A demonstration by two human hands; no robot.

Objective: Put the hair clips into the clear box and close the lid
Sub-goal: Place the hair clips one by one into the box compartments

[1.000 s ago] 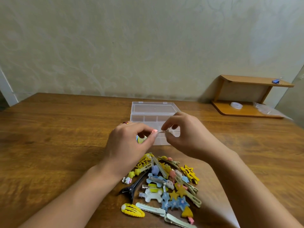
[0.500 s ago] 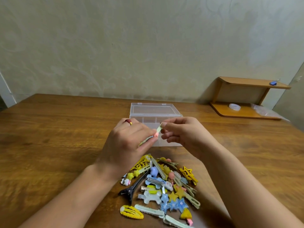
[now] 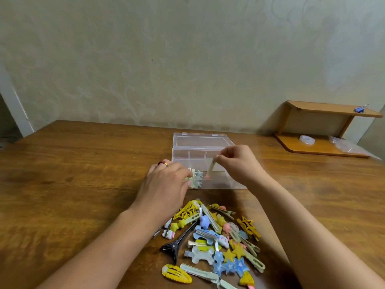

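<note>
Above the clear box [image 3: 200, 147], right hand [image 3: 239, 163] pinches a pale clip [image 3: 210, 167] near-vertical, tip down into the right compartment; left hand [image 3: 164, 184] holds star clips [image 3: 196, 178] at the near-left wall.

A room in a home, seemingly: a wooden table [image 3: 83, 174] stands against a wallpapered wall [image 3: 187, 59] with a faint floral pattern. On the table's far right sits a small wooden shelf [image 3: 325, 122] holding a tape roll [image 3: 306, 139].
</note>
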